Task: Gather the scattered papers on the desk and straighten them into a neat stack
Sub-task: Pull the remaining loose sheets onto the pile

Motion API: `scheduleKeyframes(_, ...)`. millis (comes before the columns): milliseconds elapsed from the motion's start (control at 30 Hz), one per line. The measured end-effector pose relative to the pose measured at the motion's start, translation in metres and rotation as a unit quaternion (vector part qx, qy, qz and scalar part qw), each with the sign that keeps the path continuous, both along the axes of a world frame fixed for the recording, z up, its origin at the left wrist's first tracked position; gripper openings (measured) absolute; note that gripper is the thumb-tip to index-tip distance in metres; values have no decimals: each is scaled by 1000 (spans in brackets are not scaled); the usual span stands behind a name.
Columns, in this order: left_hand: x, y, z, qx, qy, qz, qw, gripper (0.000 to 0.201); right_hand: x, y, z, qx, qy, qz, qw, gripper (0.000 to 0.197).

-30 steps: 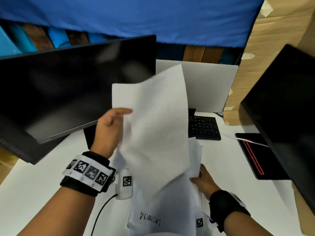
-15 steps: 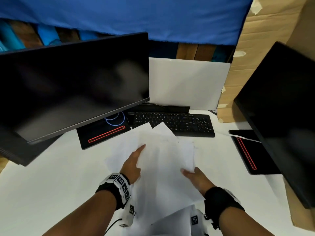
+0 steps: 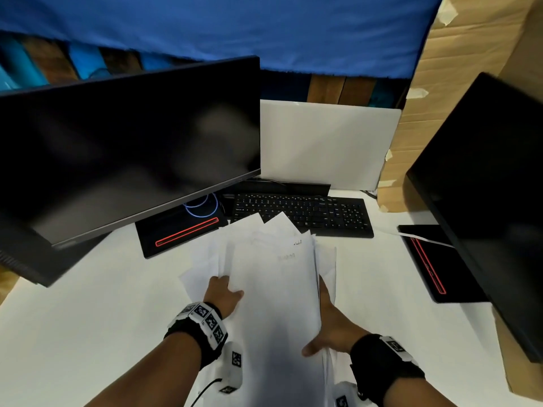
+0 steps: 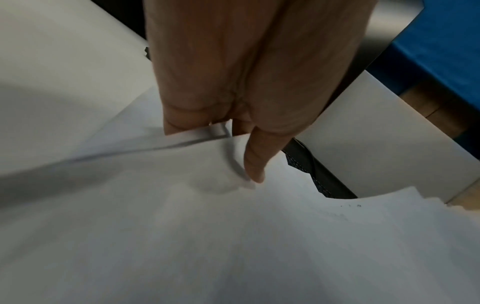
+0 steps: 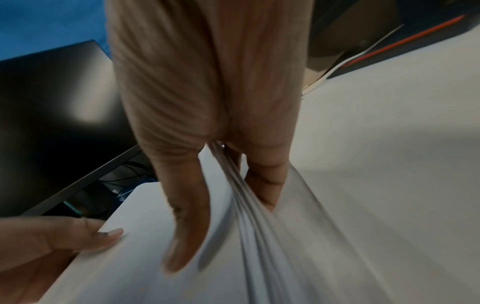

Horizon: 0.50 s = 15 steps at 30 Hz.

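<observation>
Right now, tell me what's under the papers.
The white desk shows around the papers. The right hand has fingers beneath them, thumb on top. Anything else underneath is covered.

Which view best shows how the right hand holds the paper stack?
The right wrist view: the right hand pinches the paper stack edge, thumb above, fingers below. The head view shows that grip from above, fingers hidden. The left wrist view shows only paper.

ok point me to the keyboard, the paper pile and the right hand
keyboard [image 3: 308, 211]: head view, on the middle keys.
paper pile [image 3: 273, 289]: head view, on the top sheet's bare middle.
right hand [image 3: 332, 324]: head view, on the back of the hand at the pile's right edge.
</observation>
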State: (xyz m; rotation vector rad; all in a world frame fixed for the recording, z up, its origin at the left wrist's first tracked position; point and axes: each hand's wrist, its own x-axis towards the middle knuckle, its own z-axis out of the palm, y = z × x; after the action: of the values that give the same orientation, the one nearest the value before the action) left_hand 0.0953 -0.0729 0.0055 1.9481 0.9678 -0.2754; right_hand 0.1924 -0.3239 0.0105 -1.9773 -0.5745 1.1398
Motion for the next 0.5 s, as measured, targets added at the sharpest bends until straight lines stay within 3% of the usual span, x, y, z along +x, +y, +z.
scheduleKeyframes(67,0,4,3,-24,-3,-9,1000,46,1,-3,-3,-3,-10,-32,999,139)
scheduleKeyframes(133,-1,3,4,-35,-46,6,998,49,2,-2,-10,5,1,-141,990,104)
scheduleKeyframes(200,-1,-4,7,-64,-126,68,988,64,1,1,-18,22,45,-242,969,63)
scheduleKeyframes(233,-2,-6,9,-73,-158,110,979,68,0,4,-23,28,70,-275,958,52)
scheduleKeyframes(333,-6,-6,6,-42,-158,192,968,56,-1,5,-29,34,97,-328,939,51)
scheduleKeyframes(500,-10,16,-10,-19,-126,119,985,25,7,-7,-29,74,144,-303,939,45)
